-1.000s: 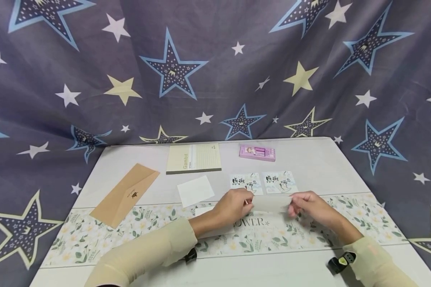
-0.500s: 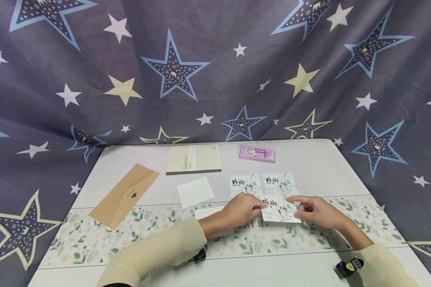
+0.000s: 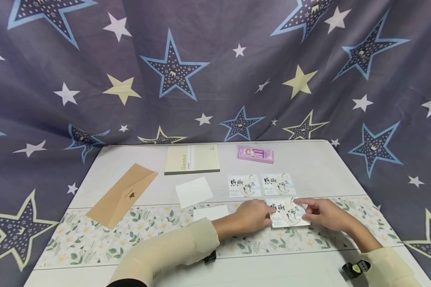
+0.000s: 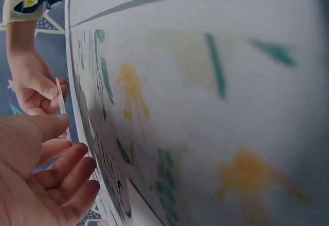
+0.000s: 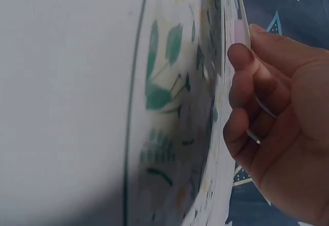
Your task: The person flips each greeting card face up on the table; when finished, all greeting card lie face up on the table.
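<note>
Both hands share one square card (image 3: 289, 218) with black brush lettering and a pale blue landscape, held low over the flowered band, printed face up. At its left edge my left hand (image 3: 252, 217) pinches it between thumb and fingers. My right hand (image 3: 326, 214) pinches the opposite edge, index finger reaching along the upper corner. In the left wrist view the card (image 4: 61, 98) shows edge-on between the two hands. From the right wrist view, thumb and fingertip close on the card's edge (image 5: 244, 18), the other fingers curled beneath. Two matching cards, left (image 3: 244, 186) and right (image 3: 278, 184), lie side by side just beyond.
Blank white papers, one farther back (image 3: 194, 192) and one nearer (image 3: 211, 212), lie left of the hands, the nearer partly under the left forearm. A brown envelope (image 3: 123, 195) rests farther left. Behind are a Gambit notebook (image 3: 192, 159) and a purple box (image 3: 256, 154).
The held card went from tilted, blank side showing, to printed face up. Both hands carried it right and slightly nearer the person, away from the two lying cards.
</note>
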Demonstrator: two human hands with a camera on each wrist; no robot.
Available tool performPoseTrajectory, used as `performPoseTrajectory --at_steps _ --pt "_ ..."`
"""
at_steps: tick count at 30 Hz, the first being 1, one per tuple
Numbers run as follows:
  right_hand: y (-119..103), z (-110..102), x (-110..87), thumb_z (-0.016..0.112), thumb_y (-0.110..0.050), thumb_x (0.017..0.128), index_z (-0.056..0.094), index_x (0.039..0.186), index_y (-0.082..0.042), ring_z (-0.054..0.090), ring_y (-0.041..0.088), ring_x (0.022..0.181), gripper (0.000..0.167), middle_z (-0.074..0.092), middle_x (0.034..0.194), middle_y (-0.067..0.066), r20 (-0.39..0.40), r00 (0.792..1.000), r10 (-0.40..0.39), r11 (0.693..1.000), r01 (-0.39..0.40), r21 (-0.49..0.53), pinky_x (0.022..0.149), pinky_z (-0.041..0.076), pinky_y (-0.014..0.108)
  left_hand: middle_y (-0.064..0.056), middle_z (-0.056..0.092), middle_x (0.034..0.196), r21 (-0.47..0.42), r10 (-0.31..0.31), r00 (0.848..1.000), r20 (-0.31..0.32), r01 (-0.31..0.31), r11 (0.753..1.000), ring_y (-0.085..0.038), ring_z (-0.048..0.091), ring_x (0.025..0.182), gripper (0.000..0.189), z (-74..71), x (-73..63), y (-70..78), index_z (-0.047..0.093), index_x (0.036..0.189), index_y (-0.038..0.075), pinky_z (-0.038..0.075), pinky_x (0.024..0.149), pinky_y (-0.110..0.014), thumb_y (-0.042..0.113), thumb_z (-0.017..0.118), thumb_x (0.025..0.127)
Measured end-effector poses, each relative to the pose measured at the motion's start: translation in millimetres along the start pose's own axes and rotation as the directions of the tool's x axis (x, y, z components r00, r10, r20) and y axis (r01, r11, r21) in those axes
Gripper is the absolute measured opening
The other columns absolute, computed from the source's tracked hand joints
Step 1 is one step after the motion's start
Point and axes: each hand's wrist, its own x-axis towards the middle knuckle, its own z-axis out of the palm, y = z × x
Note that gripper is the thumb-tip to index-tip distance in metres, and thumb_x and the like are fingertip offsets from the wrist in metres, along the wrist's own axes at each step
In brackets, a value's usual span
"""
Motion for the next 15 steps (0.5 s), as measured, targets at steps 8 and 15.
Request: performPoseTrajectory --at_steps 8,15 --pt "7 0 -0.5 0.073 -0.016 0.094 0.058 0.141 0.0 0.044 -0.002 0.059 0.052 0.062 0.077 -0.01 0.009 0.999 0.037 0.998 -0.037 -0.044 0.054 0.042 0.021 0.006 0.068 0.09 0.146 -0.006 0.999 0.051 -0.002 0.989 -0.007 0.056 0.077 0.025 5.7 9.1 7.6 0.075 0.115 0.027 0.045 0.064 -0.021 0.04 0.07 0.094" --pt "11 3 2.8 0.073 -0.016 0.093 0.06 0.14 -0.001 0.043 -0.002 0.058 0.051 0.058 0.073 -0.012 0.019 0.996 0.083 0.991 -0.081 -0.103 0.054 0.04 0.021 0.006 0.067 0.108 0.26 -0.06 0.992 0.115 0.028 0.965 -0.009 0.058 0.089 0.04 9.1 12.0 13.1 0.067 0.133 0.035 0.05 0.079 -0.024 0.049 0.066 0.095"
